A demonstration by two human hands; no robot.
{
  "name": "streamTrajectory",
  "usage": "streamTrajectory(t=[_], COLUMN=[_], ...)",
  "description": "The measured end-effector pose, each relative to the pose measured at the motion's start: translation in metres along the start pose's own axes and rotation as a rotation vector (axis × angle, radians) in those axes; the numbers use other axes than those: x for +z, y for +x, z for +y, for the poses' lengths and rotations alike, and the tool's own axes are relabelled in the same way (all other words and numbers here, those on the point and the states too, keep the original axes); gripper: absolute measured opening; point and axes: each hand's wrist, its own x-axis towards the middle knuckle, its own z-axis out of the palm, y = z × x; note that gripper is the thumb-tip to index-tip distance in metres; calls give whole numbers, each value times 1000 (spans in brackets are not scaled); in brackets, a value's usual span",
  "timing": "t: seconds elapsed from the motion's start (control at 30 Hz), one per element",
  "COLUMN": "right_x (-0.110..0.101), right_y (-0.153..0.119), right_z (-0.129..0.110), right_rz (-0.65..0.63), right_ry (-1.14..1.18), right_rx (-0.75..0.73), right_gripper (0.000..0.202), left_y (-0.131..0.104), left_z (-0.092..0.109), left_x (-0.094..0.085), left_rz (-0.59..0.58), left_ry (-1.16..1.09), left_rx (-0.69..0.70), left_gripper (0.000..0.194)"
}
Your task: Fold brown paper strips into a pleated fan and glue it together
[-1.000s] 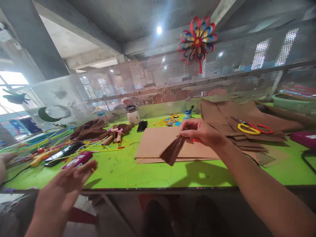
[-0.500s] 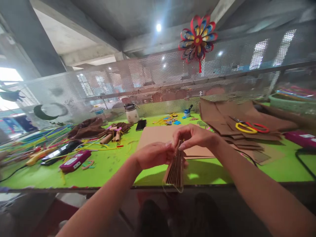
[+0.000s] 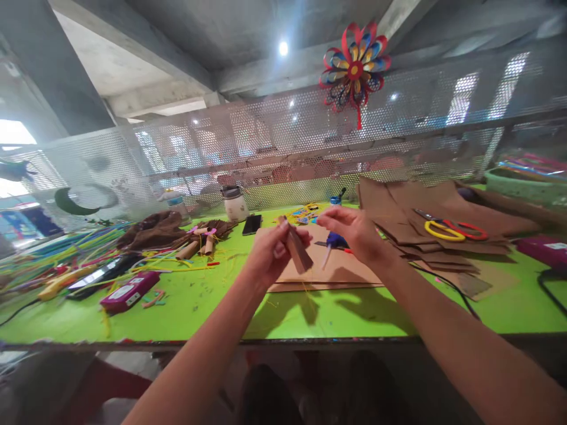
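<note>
My left hand (image 3: pixel 272 248) is closed around a pleated strip of brown paper (image 3: pixel 299 251), folded narrow and tilted, its lower end pointing down to the right. A thin yellow thread hangs below it. My right hand (image 3: pixel 357 233) is apart from the paper, fingers loosely bent and holding nothing that I can see. Just below and beside its fingertips is a blue tool with a whitish stick (image 3: pixel 336 240), which looks like a glue gun, partly hidden by the hand. Flat brown paper sheets (image 3: pixel 283 274) lie under both hands on the green table.
Scissors (image 3: pixel 447 230) rest on stacked brown paper (image 3: pixel 398 212) at right, near a black cable (image 3: pixel 456 295). A phone (image 3: pixel 252 225) and a jar (image 3: pixel 234 203) stand behind. At left are paper rolls (image 3: pixel 199 243), a purple box (image 3: pixel 129 291) and coloured strands (image 3: pixel 88 236).
My right hand has let go of the pleated paper and moved right. My left hand has lifted the paper and turned it. The blue tool now shows beside my right hand.
</note>
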Motion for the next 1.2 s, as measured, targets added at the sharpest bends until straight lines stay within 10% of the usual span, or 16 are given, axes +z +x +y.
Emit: streamTrajectory(t=[0.1, 0.43, 0.67, 0.83, 1.2], right_x=[13, 61, 67, 77, 82], right_y=[-4, -33, -42, -49, -52], right_z=[9, 21, 28, 20, 25], right_rz=[68, -540, -294, -431, -482], right_ry=[-73, 149, -475, -557, -257], right_rx=[71, 527, -82, -518, -113], right_gripper=[33, 44, 31, 14, 34], left_y=[19, 36, 47, 50, 57], left_z=[11, 10, 18, 12, -25], left_x=[-7, -25, -51, -64, -59], left_rz=[189, 261, 492, 547, 570], left_ry=[-103, -181, -377, -406, -321], left_rx=[86, 304, 103, -7, -22], left_gripper=[15, 5, 20, 23, 28])
